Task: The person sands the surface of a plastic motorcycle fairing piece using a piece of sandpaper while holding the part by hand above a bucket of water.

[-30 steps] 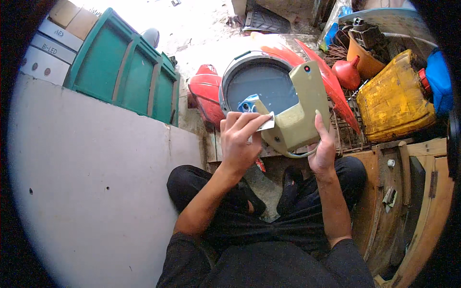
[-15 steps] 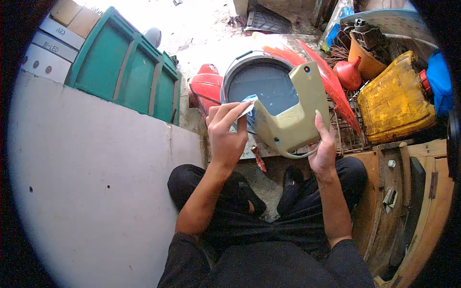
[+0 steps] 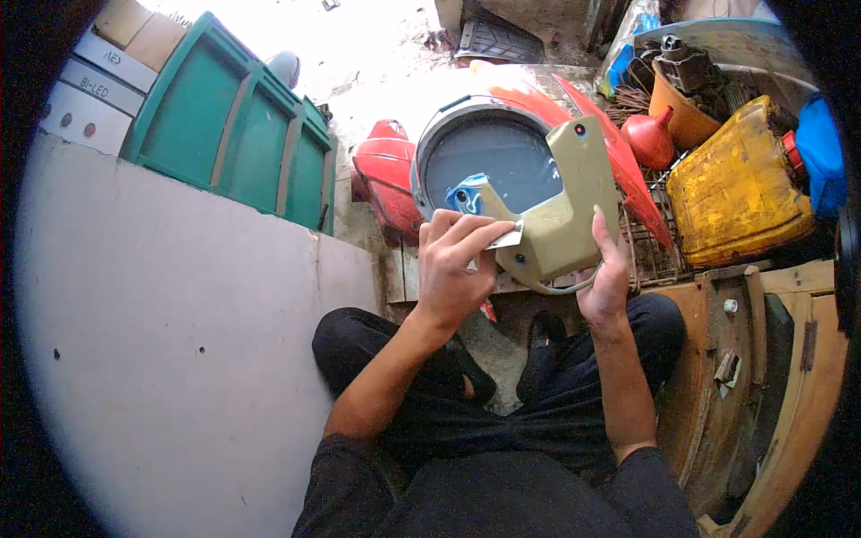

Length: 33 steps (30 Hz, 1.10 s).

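An olive-beige plastic motorcycle fairing panel (image 3: 560,229) is held tilted over the near side of a round bucket (image 3: 435,148) of grey liquid. The panel has a wide notch, several small holes and a blue-and-white worn patch at its left tip. My right hand (image 3: 606,278) grips its lower right edge, thumb on the face, fingers hidden behind. In my left hand (image 3: 462,269), a small white-backed piece of sandpaper (image 3: 508,236) is pinched and pressed against the panel's lower left part.
Red fairing parts (image 3: 387,179) lie left of the bucket and more behind it. To the right are a red funnel (image 3: 649,136), an orange container (image 3: 686,117) and a dirty yellow jerrycan (image 3: 740,184). A pale wall (image 3: 197,314) and green crate (image 3: 202,108) flank the left; wooden furniture (image 3: 762,377) stands right.
My left hand has moved the sandpaper down and right, from the panel's left tip to its lower left part, uncovering the blue patch. My right hand has barely shifted.
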Motion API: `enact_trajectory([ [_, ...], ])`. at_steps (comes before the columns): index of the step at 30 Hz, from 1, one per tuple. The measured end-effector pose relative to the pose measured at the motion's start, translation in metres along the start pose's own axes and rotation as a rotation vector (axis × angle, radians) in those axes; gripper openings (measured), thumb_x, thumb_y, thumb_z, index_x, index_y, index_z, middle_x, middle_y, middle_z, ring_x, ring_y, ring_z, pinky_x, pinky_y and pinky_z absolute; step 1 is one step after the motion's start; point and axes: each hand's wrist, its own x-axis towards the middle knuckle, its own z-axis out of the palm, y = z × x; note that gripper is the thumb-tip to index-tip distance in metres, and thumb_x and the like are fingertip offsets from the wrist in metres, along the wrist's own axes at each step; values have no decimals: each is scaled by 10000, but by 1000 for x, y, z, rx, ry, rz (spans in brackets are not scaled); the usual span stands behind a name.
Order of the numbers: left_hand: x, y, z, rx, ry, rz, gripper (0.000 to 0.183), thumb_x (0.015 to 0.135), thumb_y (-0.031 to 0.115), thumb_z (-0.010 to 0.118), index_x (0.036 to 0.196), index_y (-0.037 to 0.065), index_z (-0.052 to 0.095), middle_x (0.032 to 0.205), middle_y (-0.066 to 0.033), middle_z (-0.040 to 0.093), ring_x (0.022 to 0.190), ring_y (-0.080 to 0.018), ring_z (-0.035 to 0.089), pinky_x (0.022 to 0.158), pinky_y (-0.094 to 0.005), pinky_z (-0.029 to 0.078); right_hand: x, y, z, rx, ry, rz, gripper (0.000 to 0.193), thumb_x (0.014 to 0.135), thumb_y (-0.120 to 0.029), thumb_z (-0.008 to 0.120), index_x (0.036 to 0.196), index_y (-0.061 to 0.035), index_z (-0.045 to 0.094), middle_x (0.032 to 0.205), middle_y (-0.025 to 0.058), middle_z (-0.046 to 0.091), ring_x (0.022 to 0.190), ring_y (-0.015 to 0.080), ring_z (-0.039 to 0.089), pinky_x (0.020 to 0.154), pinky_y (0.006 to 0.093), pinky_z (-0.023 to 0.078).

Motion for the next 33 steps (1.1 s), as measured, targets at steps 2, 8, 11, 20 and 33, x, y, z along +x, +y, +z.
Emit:
enact_trajectory([
  [2, 1, -4, -1, -52, -14, 15, 354, 685, -27, 681, 995, 129, 749, 923, 8, 703, 852, -210, 574, 742, -340, 391, 0, 0, 0, -3, -2, -3, 393, 995, -268, 555, 1320, -51, 510, 1250, 56, 585, 1145, 176, 567, 982, 349, 448],
  [8, 6, -21, -5, -4, 215, -62, 340, 743, -39, 688, 1045, 105, 746, 963, -58, 708, 885, -242, 588, 813, -353, 436, -2, 1, 2, 2, -15, -12, 391, 994, -267, 559, 1321, -57, 514, 1255, 45, 587, 1147, 170, 567, 982, 345, 446],
  [11, 8, -18, -6, 115, 231, -60, 297, 775, -41, 684, 1033, 92, 749, 970, -73, 716, 872, -246, 592, 802, -349, 465, -2, 2, 2, 2, -26, -5, 384, 995, -265, 557, 1316, -58, 521, 1247, 42, 594, 1145, 167, 568, 982, 342, 445],
  [20, -1, -6, 3, 145, 100, 32, 366, 679, 2, 669, 1004, 155, 739, 977, 24, 701, 881, -211, 569, 764, -358, 400, -2, 2, -2, 24, 0, -7, 364, 995, -250, 554, 1301, -55, 528, 1231, 42, 598, 1131, 167, 575, 973, 335, 451],
  [33, 8, -17, -9, -54, 162, -76, 258, 804, -54, 679, 1018, 74, 745, 943, -81, 709, 884, -230, 590, 799, -330, 472, -2, 0, 1, -8, 19, -14, 385, 991, -254, 564, 1318, -56, 521, 1241, 43, 597, 1141, 165, 574, 973, 336, 453],
])
